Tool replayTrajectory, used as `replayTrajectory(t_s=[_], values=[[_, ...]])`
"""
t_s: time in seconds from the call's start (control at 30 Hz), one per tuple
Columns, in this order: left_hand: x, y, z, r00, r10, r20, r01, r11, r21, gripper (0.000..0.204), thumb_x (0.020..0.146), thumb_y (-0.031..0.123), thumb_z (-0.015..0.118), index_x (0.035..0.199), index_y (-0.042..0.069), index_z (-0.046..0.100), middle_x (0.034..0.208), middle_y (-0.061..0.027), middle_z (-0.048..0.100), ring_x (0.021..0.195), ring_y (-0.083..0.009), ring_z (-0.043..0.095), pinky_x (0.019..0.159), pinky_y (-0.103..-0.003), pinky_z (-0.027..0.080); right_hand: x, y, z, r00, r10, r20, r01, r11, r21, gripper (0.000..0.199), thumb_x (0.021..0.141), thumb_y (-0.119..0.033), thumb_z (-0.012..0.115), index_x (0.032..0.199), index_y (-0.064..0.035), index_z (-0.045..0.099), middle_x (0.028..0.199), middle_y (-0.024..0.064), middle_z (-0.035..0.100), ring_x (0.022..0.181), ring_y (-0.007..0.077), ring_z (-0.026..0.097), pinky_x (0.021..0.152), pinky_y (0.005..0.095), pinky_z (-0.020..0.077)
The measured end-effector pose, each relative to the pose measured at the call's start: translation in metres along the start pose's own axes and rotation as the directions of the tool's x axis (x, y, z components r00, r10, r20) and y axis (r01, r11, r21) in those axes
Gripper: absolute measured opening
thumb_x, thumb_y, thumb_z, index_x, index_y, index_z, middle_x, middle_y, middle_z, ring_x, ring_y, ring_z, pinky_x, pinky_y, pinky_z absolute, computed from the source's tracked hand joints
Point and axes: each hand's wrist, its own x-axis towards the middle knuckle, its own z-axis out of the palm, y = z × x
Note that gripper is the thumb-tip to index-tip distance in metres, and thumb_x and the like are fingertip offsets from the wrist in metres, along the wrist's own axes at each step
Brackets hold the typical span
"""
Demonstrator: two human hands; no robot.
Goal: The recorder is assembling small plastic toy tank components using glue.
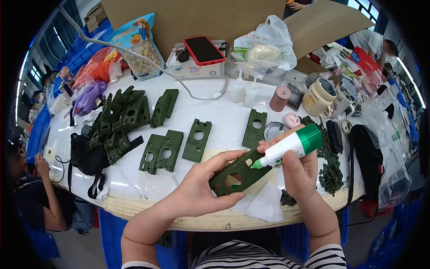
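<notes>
My left hand (197,190) holds a dark green plastic plate (237,172) with a round hole, tilted above the table's front edge. My right hand (301,172) grips a white glue bottle with a green cap end (293,145); its green nozzle touches the upper end of the plate. A white tissue (264,204) lies on the table just under both hands. Small dark green pieces (329,172) are heaped right of my right hand.
Several more green plates (166,150) lie on the white table (224,119), with a pile (118,119) at left beside a black bag (85,157). Cups (319,96), squeeze bottles (237,89), snack bags, a red phone (204,49) and cardboard (188,18) stand behind. People sit at left and far right.
</notes>
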Motion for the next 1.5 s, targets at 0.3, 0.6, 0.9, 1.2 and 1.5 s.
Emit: replayTrajectory(t_s=[0.3, 0.6, 0.9, 1.2, 1.5], values=[[0.000, 0.008, -0.002, 1.000, -0.008, -0.027, 0.010, 0.999, 0.042, 0.070, 0.076, 0.003, 0.074, 0.138, -0.001, 0.041, 0.112, -0.0090, 0.062, 0.095, -0.0098, 0.060, 0.082, -0.026, 0.049, 0.010, -0.014, -0.002, 0.965, -0.044, -0.258, 0.080, 0.988, 0.131, 0.035, 0.098, -0.032, 0.048, 0.109, 0.0007, 0.048, 0.096, 0.0135, 0.060, 0.091, 0.0214, 0.062, 0.088, 0.0412, 0.0489], [0.003, 0.093, 0.004, 0.738, 0.669, 0.089, -0.397, 0.324, 0.859, 0.063, 0.067, -0.005, 0.075, 0.127, 0.002, 0.054, 0.096, -0.0119, 0.066, 0.058, -0.0169, 0.057, 0.054, -0.024, 0.048, 0.030, -0.020, -0.047, 0.862, -0.006, -0.506, 0.246, 0.879, 0.408, 0.030, 0.098, -0.032, 0.051, 0.107, -0.0031, 0.054, 0.092, 0.0103, 0.063, 0.076, 0.0156, 0.060, 0.075, 0.0320, 0.0498], [0.005, 0.100, 0.027, 0.249, 0.949, 0.195, -0.398, -0.084, 0.913, 0.061, 0.072, 0.027, 0.077, 0.128, 0.042, 0.057, 0.093, -0.0097, 0.065, 0.053, -0.0140, 0.054, 0.047, -0.023, 0.049, 0.031, -0.014, -0.049, 0.862, 0.061, -0.502, 0.186, 0.885, 0.427, 0.029, 0.098, -0.032, 0.051, 0.106, -0.0043, 0.054, 0.089, 0.0084, 0.061, 0.072, 0.0138, 0.056, 0.073, 0.0311, 0.0478], [-0.005, 0.115, 0.021, 0.323, 0.935, 0.150, -0.406, -0.007, 0.914, 0.062, 0.073, 0.034, 0.077, 0.125, 0.058, 0.051, 0.094, -0.0098, 0.064, 0.059, -0.0142, 0.056, 0.047, -0.022, 0.048, 0.028, -0.010, -0.048, 0.886, 0.060, -0.459, 0.160, 0.892, 0.424, 0.029, 0.098, -0.031, 0.051, 0.109, -0.0040, 0.052, 0.092, 0.0103, 0.061, 0.074, 0.0149, 0.054, 0.073, 0.0306, 0.0462], [-0.007, 0.118, 0.016, 0.342, 0.913, 0.224, -0.425, -0.062, 0.903, 0.052, 0.078, 0.049, 0.070, 0.125, 0.058, 0.051, 0.096, -0.0108, 0.065, 0.060, -0.0142, 0.056, 0.047, -0.021, 0.048, 0.030, -0.011, -0.047, 0.875, 0.090, -0.476, 0.142, 0.892, 0.429, 0.026, 0.098, -0.031, 0.051, 0.108, -0.0072, 0.055, 0.089, 0.0082, 0.063, 0.069, 0.0133, 0.054, 0.073, 0.0314, 0.0464]])
